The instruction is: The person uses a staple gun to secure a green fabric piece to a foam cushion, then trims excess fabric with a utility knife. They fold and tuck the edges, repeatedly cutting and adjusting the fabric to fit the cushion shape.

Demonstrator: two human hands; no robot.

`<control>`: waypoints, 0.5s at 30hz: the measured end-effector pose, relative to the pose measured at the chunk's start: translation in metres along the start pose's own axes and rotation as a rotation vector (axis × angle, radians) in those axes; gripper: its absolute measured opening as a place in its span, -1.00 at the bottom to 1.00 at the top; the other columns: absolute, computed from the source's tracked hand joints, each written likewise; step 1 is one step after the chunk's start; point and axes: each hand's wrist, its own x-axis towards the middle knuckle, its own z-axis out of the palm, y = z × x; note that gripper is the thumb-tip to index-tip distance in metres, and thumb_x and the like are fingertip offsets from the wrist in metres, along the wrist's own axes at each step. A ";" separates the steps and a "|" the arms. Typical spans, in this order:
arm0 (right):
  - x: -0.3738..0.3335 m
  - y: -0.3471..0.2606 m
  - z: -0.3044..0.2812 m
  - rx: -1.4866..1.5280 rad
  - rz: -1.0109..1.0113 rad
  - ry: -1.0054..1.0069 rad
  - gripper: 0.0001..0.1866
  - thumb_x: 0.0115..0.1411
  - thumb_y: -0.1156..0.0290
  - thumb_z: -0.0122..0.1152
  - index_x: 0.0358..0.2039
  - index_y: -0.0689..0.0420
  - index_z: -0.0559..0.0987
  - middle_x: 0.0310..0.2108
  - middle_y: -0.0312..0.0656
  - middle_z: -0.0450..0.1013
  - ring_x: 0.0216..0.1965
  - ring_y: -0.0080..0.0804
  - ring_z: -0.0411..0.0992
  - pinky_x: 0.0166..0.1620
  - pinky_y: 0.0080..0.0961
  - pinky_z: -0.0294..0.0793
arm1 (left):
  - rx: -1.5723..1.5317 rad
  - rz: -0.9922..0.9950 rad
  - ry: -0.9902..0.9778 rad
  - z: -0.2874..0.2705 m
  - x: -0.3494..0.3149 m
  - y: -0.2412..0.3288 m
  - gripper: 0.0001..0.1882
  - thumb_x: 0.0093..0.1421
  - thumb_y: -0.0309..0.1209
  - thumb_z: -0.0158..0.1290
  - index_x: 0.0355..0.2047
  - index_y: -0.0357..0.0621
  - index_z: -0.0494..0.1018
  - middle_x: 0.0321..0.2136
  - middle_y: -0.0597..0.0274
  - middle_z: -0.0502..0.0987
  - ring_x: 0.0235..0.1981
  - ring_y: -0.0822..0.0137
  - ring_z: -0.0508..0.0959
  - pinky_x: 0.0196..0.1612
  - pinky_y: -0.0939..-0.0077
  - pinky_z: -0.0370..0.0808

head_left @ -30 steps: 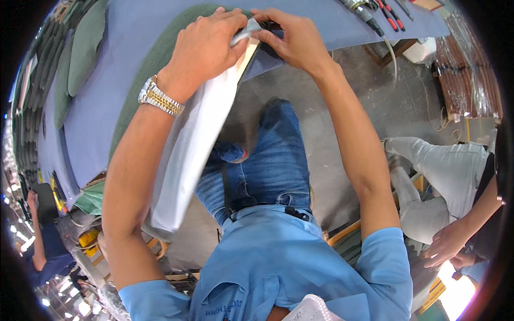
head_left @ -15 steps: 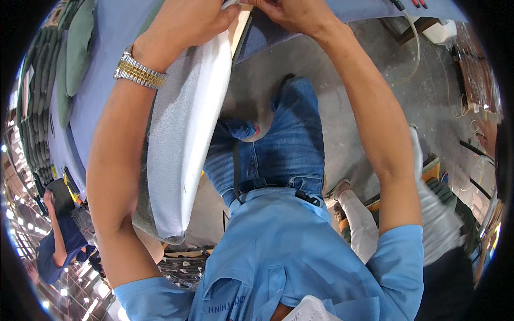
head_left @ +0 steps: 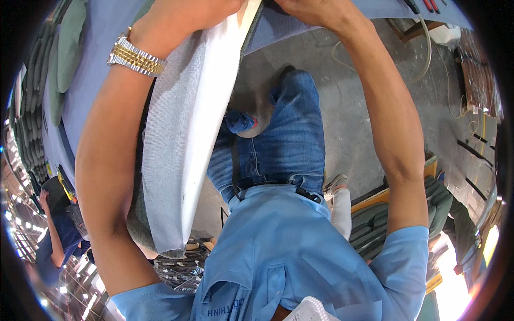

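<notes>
A long padded cushion panel (head_left: 172, 128) slants down from the top edge, between my arms and left of my body. It has light grey fabric, a bright white side strip (head_left: 214, 91), a dark grey rim, and a thin tan board edge (head_left: 249, 17) near the top. My left hand (head_left: 206, 12) is at the panel's upper end, its fingers closed at the white fabric. My right hand (head_left: 316, 10) is just across the tan edge with its fingers curled. The picture's upper border cuts off both sets of fingertips, so what the right one holds is hidden.
A blue-grey covered table (head_left: 99, 69) lies under the panel. Stacked dark green cushions (head_left: 35, 101) stand at the left, and more (head_left: 396, 219) lie lower right. Red-handled tools (head_left: 431, 5) and a hose (head_left: 428, 48) are at upper right. A co-worker (head_left: 56, 235) is at far left.
Both hands have shifted slightly up, the right one also rightward. The panel's white side shows wider. A person in light clothing behind my right arm has moved mostly out of sight.
</notes>
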 end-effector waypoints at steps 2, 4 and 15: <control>-0.001 -0.003 -0.002 0.014 0.017 -0.006 -0.75 0.17 0.52 0.21 -0.14 0.31 0.51 -0.40 0.11 0.55 -0.36 0.09 0.53 -0.24 -0.12 0.49 | -0.002 0.076 0.084 0.003 -0.001 -0.004 -0.65 0.15 -0.31 0.17 -0.09 -0.22 0.55 -0.37 -0.16 0.63 -0.34 -0.21 0.61 -0.23 -0.02 0.53; 0.000 -0.007 -0.003 0.007 0.057 -0.036 -0.75 0.17 0.52 0.21 -0.13 0.31 0.51 -0.38 0.11 0.55 -0.35 0.08 0.54 -0.24 -0.13 0.50 | -0.030 0.069 0.078 0.002 0.000 -0.004 -0.64 0.14 -0.31 0.17 -0.08 -0.23 0.55 -0.38 -0.16 0.63 -0.34 -0.18 0.62 -0.23 0.00 0.54; -0.006 0.002 0.003 -0.066 0.040 0.046 -0.76 0.18 0.48 0.19 -0.13 0.23 0.49 -0.38 0.12 0.55 -0.31 0.16 0.54 -0.23 -0.07 0.52 | -0.014 -0.003 0.063 0.006 0.011 0.007 -0.69 0.09 -0.34 0.19 -0.15 -0.20 0.59 -0.41 -0.14 0.63 -0.34 -0.12 0.64 -0.23 0.02 0.53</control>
